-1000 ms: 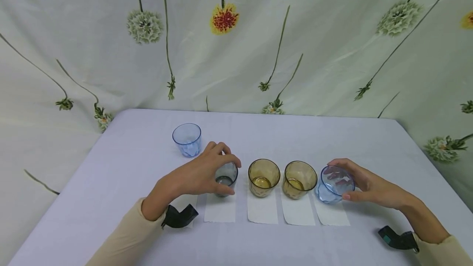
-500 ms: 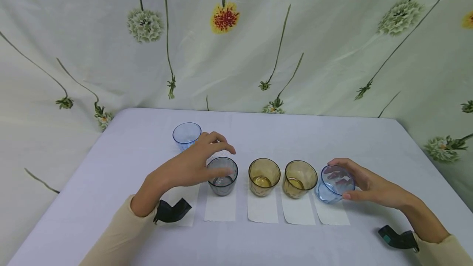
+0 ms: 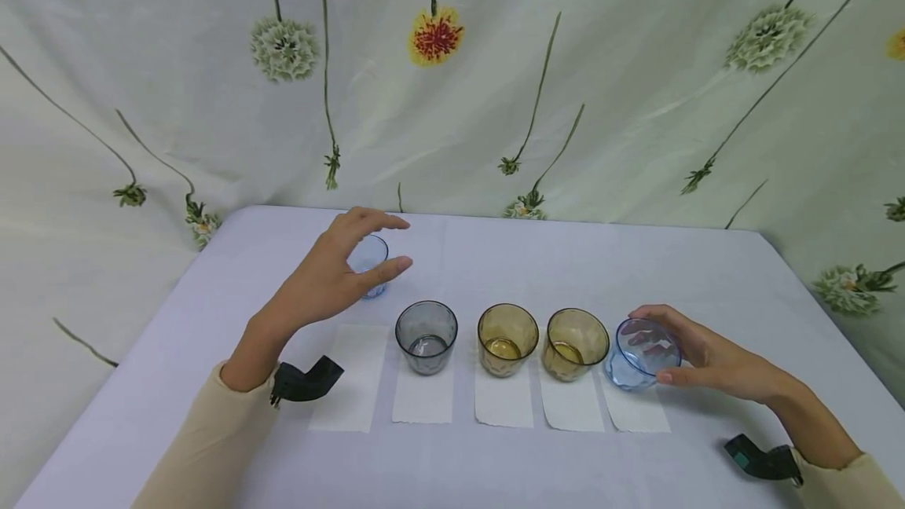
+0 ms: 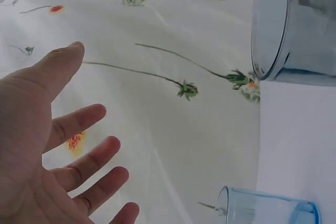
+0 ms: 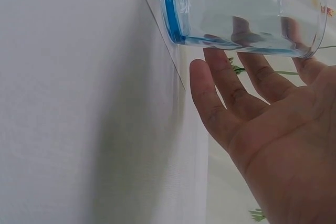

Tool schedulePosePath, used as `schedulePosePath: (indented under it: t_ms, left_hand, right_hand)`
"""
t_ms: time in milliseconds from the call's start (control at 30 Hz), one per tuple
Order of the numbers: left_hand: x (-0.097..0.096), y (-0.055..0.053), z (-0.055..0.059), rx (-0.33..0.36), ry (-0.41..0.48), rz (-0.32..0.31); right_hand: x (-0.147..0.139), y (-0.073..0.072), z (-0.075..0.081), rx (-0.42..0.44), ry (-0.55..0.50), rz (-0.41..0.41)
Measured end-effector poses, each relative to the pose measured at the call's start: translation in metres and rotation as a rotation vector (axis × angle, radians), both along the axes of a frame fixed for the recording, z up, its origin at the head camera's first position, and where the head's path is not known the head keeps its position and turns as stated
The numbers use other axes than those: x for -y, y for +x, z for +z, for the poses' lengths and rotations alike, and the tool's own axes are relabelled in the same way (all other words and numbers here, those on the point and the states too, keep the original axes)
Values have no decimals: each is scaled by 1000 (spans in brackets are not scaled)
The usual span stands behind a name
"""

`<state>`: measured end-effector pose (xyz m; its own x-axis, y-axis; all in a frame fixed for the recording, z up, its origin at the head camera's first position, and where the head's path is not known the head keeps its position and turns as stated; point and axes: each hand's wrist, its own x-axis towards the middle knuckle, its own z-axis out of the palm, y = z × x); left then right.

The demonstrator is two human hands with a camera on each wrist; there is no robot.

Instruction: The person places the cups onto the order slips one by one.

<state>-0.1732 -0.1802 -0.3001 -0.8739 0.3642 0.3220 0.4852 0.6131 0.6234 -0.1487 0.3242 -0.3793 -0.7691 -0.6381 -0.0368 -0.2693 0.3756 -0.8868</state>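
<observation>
My left hand [image 3: 328, 273] is raised with thumb and fingers spread. In the head view it overlaps a clear blue glass [image 3: 368, 253] at the back left; in the left wrist view that blue glass [image 4: 268, 205] stands apart from the fingers. At the right end of the row, my right hand [image 3: 714, 364] holds another blue glass [image 3: 629, 364], thumb at its near side and fingers behind. The right wrist view shows fingers [image 5: 257, 77] along this glass. Between the hands stand a grey glass [image 3: 426, 348] and two amber glasses, one [image 3: 505, 346] left of the other [image 3: 574, 350].
Several white paper strips lie in a row on the white table [image 3: 452, 470]; the leftmost strip [image 3: 346, 387] bears no glass. Behind the table hangs a flower-print cloth [image 3: 622, 85]. Each wrist wears a black device, the left one [image 3: 307, 379] near the leftmost strip.
My left hand has let go of the grey glass and moved back and left toward the rear blue glass. The right hand has stayed on its glass.
</observation>
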Motion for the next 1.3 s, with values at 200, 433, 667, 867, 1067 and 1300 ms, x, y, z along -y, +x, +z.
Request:
schedulePosePath:
  t_ms: [200,433,667,867,1067,1300]
  left_hand:
    - [16,-6,3,-20,104,73]
    - [27,-13,-2,35,147,136]
    - [41,-24,-14,86,174,181]
    - [49,-28,-21,200,234,161]
    - [53,-34,-31,323,361,90]
    - [54,-37,-43,432,481,61]
  right_hand:
    - [0,0,0,-1,0,0]
    - [-1,-1,-1,-3,3,2]
    - [-1,-1,-1,-5,-10,14]
    - [-1,0,0,-7,-3,10]
    - [-1,-1,-1,-8,4,9]
    - [-1,0,-1,-10,13,-5]
